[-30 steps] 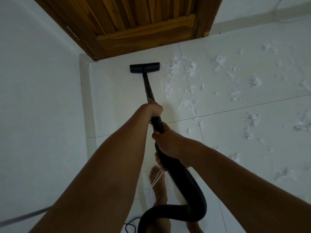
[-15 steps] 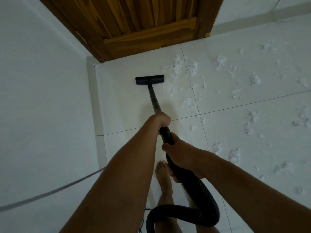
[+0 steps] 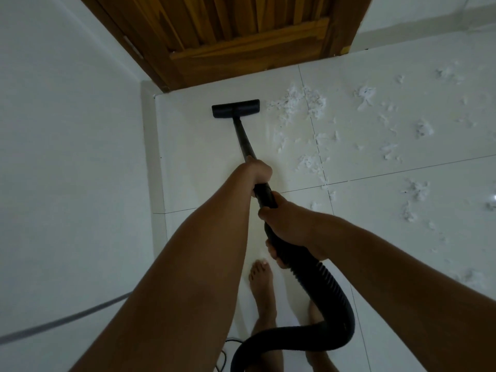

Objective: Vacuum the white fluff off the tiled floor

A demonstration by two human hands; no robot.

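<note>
a person stood on a glossy white tiled floor (image 3: pixel 193 162), viewed from above along their own bare arms. the left hand (image 3: pixel 256 170) was wrapped round the slim black vacuum wand (image 3: pixel 243 138) partway down, its fingers curled tight on the tube. the right hand (image 3: pixel 290 224) gripped the thicker black handle end just behind it, where the ribbed black hose (image 3: pixel 322 285) joined and looped down past a bare foot (image 3: pixel 261 280). the flat black rectangular floor nozzle (image 3: pixel 235 108) rested on the tile near the brown slatted wooden door (image 3: pixel 241 28), close to the corner by the plain white wall (image 3: pixel 67 130). the white fluff (image 3: pixel 298 103), in torn, shreddy tufts, began just beside the nozzle's right end and lay scattered well across the tiles to the right. this looked like an early sweeping pass, with most of the mess not yet picked up. the next move would likely call for swinging the nozzle rightward into the nearest clump, keeping it flat on the floor and the hose away from the feet.
</note>
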